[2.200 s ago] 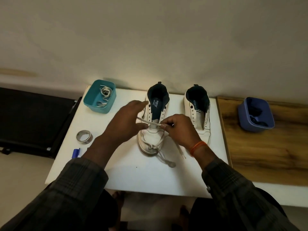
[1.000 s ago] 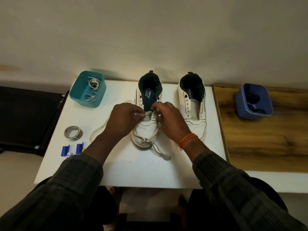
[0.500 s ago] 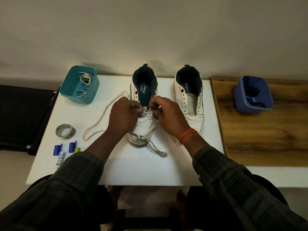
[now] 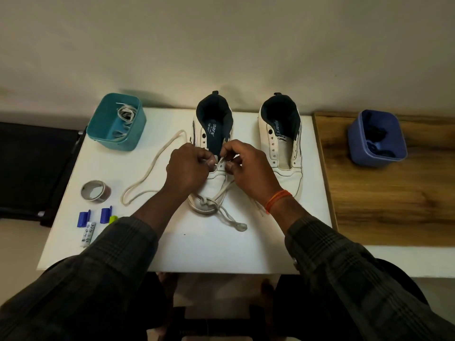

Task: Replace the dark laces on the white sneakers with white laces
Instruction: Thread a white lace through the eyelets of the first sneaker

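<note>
Pinching the white lace (image 4: 222,160) above the left sneaker (image 4: 211,153) at frame centre, both hands (image 4: 188,168) (image 4: 248,168) sit well inside the white table's (image 4: 197,247) edges.

I see two white sneakers (image 4: 280,146), heels at twelve o'clock. A white lace (image 4: 152,168) loops toward nine from the left sneaker (image 4: 211,134).

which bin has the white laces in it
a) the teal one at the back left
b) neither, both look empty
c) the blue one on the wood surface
a: pale laces lie coiled in the teal bin behind the left hand, while the blue bin on the wood surface holds only dark items.
</note>
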